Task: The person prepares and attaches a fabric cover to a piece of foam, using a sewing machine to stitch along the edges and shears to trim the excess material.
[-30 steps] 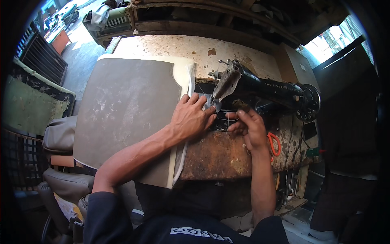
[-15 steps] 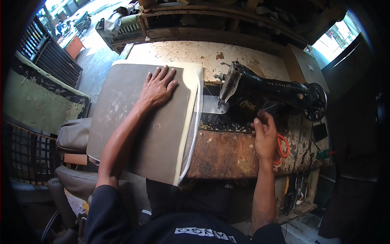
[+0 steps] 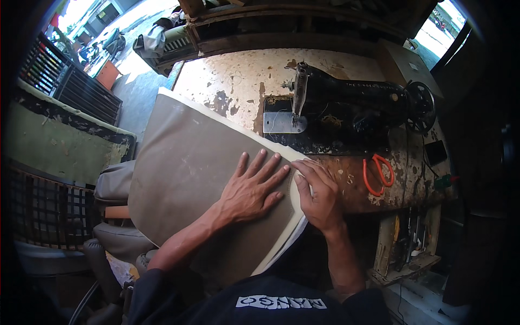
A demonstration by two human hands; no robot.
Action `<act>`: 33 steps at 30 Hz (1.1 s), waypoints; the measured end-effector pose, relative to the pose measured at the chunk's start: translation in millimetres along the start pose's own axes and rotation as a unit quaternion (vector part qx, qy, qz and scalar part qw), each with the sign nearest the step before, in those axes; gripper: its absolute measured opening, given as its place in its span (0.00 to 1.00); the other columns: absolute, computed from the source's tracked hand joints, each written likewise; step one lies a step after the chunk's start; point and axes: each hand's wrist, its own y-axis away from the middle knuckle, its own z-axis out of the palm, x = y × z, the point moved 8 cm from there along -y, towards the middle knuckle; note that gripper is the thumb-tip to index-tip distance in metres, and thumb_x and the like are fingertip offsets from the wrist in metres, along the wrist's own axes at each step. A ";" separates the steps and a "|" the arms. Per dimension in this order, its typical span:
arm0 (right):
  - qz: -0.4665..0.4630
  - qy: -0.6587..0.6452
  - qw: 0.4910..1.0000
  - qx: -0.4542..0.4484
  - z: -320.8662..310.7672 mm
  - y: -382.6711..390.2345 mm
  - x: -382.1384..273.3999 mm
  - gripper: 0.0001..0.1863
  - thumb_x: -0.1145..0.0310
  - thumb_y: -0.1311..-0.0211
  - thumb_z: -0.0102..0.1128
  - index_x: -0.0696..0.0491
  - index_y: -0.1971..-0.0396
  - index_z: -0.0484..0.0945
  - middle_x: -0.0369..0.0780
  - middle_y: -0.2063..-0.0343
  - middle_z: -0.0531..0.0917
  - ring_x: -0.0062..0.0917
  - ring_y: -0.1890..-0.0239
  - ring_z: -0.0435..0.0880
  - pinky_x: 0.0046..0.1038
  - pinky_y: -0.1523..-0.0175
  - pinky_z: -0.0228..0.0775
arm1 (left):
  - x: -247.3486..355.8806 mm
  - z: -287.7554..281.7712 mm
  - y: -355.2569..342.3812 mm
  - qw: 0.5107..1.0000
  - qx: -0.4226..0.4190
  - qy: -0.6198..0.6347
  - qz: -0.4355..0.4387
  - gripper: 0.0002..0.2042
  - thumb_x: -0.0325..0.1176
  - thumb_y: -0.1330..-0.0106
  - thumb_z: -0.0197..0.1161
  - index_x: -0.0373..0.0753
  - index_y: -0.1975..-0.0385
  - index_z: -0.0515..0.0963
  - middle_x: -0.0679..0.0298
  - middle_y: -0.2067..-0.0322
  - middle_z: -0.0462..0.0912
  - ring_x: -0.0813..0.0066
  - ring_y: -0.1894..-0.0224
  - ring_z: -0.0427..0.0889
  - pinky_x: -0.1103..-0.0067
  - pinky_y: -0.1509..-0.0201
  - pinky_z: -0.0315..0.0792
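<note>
A grey-brown vinyl panel (image 3: 179,141) with a cream foam backing lies at an angle over the table's front left. My left hand (image 3: 249,189) rests on it, fingers spread flat. Beside it, my right hand (image 3: 317,192) grips the panel's right edge at the foam, fingers curled; what is under them is partly hidden. Just behind the panel stands a black sewing machine (image 3: 352,92), its metal needle plate (image 3: 276,123) uncovered, a loose thread over it. Orange-handled scissors (image 3: 365,176) lie right of my right hand.
The worn, stained table (image 3: 216,70) has a wooden rack (image 3: 292,35) behind it. Tools hang in a wooden holder (image 3: 384,249) under its right side. Grey padded pieces (image 3: 114,181) and a green panel (image 3: 65,141) are at the left, near an outdoor opening.
The panel has turned clockwise and come toward me. My right hand has left the thread at the machine for the panel's edge. My left hand moved up, then down and right with it.
</note>
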 end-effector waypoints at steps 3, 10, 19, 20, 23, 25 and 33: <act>-0.022 0.128 0.989 -0.075 32.7 -10.5 33.6 0.22 0.63 0.25 0.55 0.54 0.36 0.78 0.44 0.37 0.81 0.41 0.31 0.75 0.49 0.24 0.55 | -8.1 -4.0 -31.4 0.999 0.039 0.000 -0.016 0.31 0.53 0.23 0.51 0.54 0.22 0.60 0.59 0.20 0.54 0.50 0.18 0.46 0.49 0.17 0.36; -0.031 0.039 0.993 -0.108 37.7 -63.5 79.3 0.23 0.61 0.23 0.55 0.52 0.33 0.76 0.47 0.34 0.78 0.44 0.29 0.73 0.43 0.24 0.60 | -45.1 -7.8 -79.9 0.996 0.066 0.002 -0.054 0.31 0.57 0.23 0.50 0.57 0.22 0.61 0.60 0.20 0.54 0.51 0.18 0.46 0.48 0.17 0.40; -0.081 0.063 0.994 -0.031 25.7 -93.3 101.0 0.17 0.63 0.28 0.61 0.57 0.47 0.83 0.52 0.45 0.84 0.47 0.37 0.80 0.40 0.33 0.72 | -47.8 -5.5 -84.8 0.995 0.074 -0.023 -0.063 0.30 0.55 0.23 0.48 0.57 0.23 0.63 0.65 0.21 0.57 0.45 0.18 0.48 0.38 0.20 0.37; -0.033 0.033 0.997 -0.056 24.2 -97.1 107.0 0.16 0.64 0.29 0.60 0.56 0.48 0.83 0.51 0.45 0.84 0.46 0.40 0.82 0.41 0.35 0.74 | -48.6 -2.1 -83.3 0.995 0.069 -0.023 -0.065 0.30 0.56 0.23 0.48 0.58 0.22 0.62 0.67 0.20 0.57 0.44 0.18 0.47 0.34 0.22 0.36; 0.052 -0.009 0.996 -0.066 19.4 -120.1 128.1 0.16 0.64 0.33 0.63 0.48 0.47 0.84 0.48 0.49 0.86 0.43 0.45 0.85 0.38 0.39 0.77 | -40.4 -4.4 -80.8 0.994 0.068 -0.026 -0.087 0.30 0.56 0.23 0.48 0.59 0.23 0.62 0.67 0.20 0.56 0.44 0.18 0.47 0.34 0.22 0.36; 0.032 0.233 0.959 -0.158 31.6 -144.0 146.1 0.17 0.64 0.33 0.61 0.50 0.46 0.84 0.50 0.47 0.85 0.42 0.42 0.84 0.35 0.41 0.79 | -32.2 -3.7 -79.6 0.993 0.066 -0.023 -0.096 0.30 0.55 0.24 0.48 0.58 0.23 0.62 0.66 0.20 0.56 0.44 0.18 0.46 0.34 0.22 0.36; 0.104 -0.232 0.967 -0.024 70.1 -185.0 225.8 0.29 0.72 0.35 0.64 0.50 0.33 0.72 0.43 0.33 0.75 0.35 0.30 0.72 0.37 0.25 0.63 | -12.9 3.7 -85.8 0.983 0.082 -0.011 -0.167 0.31 0.54 0.25 0.50 0.57 0.22 0.60 0.63 0.19 0.52 0.41 0.18 0.43 0.34 0.23 0.36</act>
